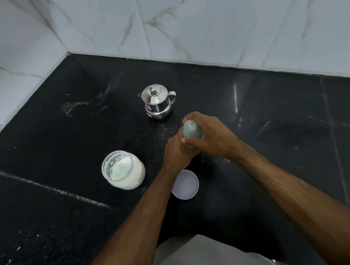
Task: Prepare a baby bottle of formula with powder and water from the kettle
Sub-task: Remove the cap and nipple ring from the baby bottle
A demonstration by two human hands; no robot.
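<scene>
Both of my hands are wrapped round the baby bottle (192, 129) in the middle of the black counter. My right hand (213, 136) grips its upper part, where a greenish cap or teat end shows between the fingers. My left hand (176, 152) holds the lower body, which is hidden. A small steel kettle (157, 102) with its lid on stands behind the bottle. To the left, an open clear jar (123, 170) holds white powder.
A round white lid (186, 185) lies flat on the black counter (58, 128) between my forearms. White marble-look wall tiles (184, 20) close off the back and left. Specks of powder dot the counter near the jar and front left.
</scene>
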